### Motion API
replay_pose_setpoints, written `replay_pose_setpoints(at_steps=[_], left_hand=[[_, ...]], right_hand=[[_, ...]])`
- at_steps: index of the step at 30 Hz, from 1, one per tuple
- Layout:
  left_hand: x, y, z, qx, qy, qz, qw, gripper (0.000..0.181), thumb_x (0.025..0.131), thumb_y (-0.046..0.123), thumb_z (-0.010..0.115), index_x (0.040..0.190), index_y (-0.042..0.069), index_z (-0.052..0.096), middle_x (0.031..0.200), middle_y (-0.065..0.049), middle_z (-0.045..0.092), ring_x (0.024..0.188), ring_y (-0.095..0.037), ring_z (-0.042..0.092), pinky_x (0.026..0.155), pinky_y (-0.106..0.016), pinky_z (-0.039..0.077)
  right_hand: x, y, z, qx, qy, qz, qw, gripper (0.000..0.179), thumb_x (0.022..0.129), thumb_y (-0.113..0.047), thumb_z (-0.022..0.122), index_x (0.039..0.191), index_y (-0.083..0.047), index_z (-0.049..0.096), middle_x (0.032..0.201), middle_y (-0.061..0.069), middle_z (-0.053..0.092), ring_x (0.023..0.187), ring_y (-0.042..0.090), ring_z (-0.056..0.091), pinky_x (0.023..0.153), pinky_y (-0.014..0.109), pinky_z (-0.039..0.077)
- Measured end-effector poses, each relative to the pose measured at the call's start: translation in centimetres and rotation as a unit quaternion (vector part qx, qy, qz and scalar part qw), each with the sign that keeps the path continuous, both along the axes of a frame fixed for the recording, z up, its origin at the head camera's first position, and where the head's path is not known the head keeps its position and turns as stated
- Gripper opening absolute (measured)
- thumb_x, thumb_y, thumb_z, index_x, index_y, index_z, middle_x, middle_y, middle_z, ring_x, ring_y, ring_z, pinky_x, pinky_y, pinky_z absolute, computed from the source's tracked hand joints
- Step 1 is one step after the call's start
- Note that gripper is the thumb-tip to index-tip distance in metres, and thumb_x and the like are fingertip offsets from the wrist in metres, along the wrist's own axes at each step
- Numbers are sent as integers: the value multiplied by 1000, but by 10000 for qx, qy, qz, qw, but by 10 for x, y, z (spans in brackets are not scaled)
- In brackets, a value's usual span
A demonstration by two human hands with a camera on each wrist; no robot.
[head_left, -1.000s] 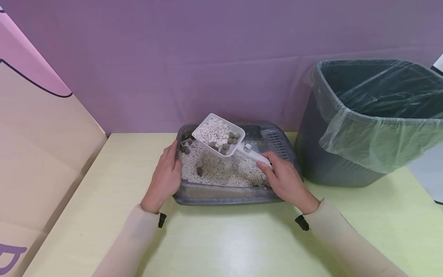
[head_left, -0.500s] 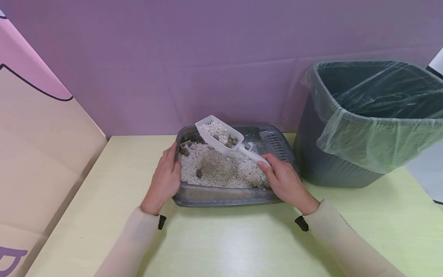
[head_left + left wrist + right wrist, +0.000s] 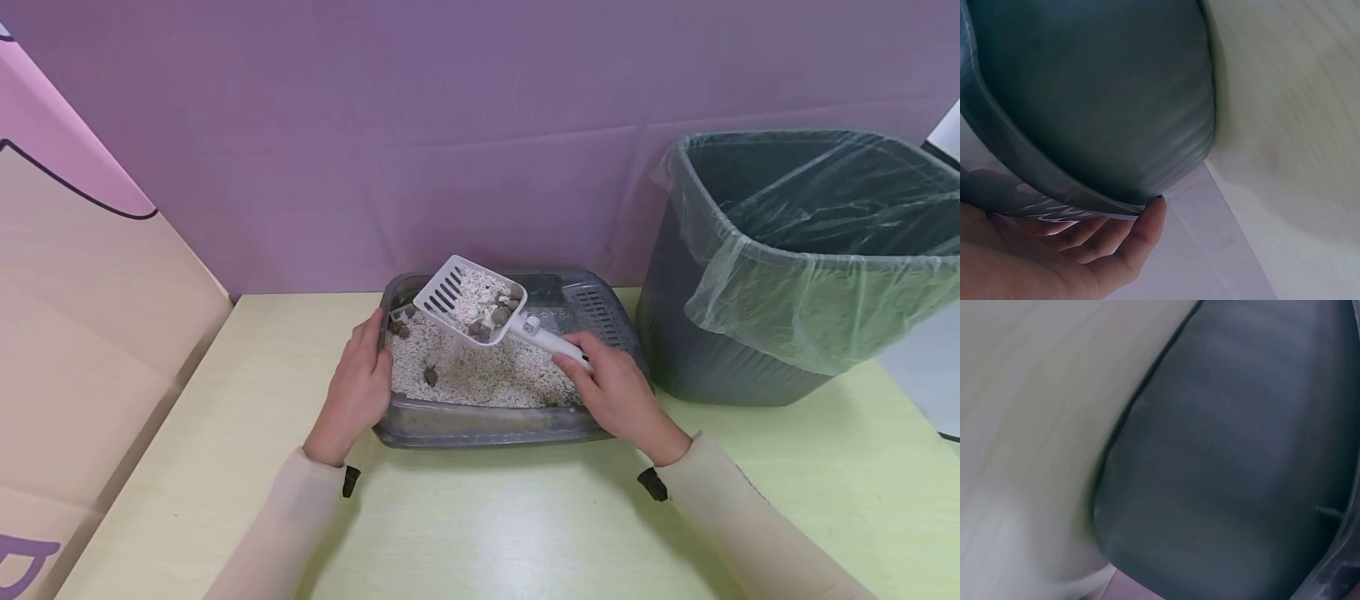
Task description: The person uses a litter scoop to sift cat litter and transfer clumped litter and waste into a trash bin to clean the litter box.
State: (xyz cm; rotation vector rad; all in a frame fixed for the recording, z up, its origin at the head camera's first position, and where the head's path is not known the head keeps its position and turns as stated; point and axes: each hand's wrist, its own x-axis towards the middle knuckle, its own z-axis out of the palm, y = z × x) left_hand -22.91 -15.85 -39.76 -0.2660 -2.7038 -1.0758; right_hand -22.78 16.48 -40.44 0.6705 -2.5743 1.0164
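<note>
My right hand (image 3: 618,392) grips the handle of a white slotted litter scoop (image 3: 546,339), held over a grey litter box (image 3: 495,427). Pale litter (image 3: 477,292) and several brown clumps (image 3: 501,314) lie in the scoop toward its handle end, while bare slots show at its front. My left hand (image 3: 356,392) holds the box's left rim, its fingers curled at the edge in the left wrist view. More litter (image 3: 487,379) covers the box floor, with one dark clump (image 3: 431,376) near the middle left and others in the far left corner. The right wrist view shows mostly the box's outer wall (image 3: 1222,450).
A tall grey bin (image 3: 720,333) with a clear plastic liner (image 3: 787,308) stands just right of the box. Behind the pale table (image 3: 480,517) rises a purple backdrop (image 3: 412,150). A slatted step (image 3: 596,308) forms the box's right end.
The scoop tips sideways and then back level. Its litter heap has shrunk, baring the front slots, and the clumps have shifted within it. My left hand stays on the rim.
</note>
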Motion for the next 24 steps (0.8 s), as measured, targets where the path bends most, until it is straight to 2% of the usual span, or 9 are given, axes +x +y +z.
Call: replay_pose_setpoints(at_steps=[7,16,19,24], left_hand=[[0,1,1,-7,-34,27,10000,54,99,13,29,151,3,17,148,-18,27,135,-30,25,107,-48,25],[-1,1,3,-26,-66,19,10000,55,99,14,29,151,3,16,149,-19,25,136,-31,25,107,-48,25],[-2,1,1,-23,-66,1,10000,54,99,14,28,151,3,16,149,-19,25,136,-31,25,107,-49,25],[0,0,1,-16,-82,3,10000,54,99,13,29,151,2,16,148,-19,26,136,-31,25,107,-49,25]], right_hand=[[2,-2,1,98,120,-273,9995,30,95,-27,58,118,-8,55,68,-2,48,50,14,40,46,31,35],[2,-3,1,164,58,-347,9992,28,93,-23,61,116,-8,57,67,-1,48,49,14,40,44,31,35],[1,-4,1,212,27,-416,9989,27,93,-26,61,113,-8,59,64,-2,47,47,14,40,44,31,34],[1,-4,2,166,-305,-387,9986,31,94,-39,57,103,-10,64,58,-4,45,42,12,37,42,30,33]])
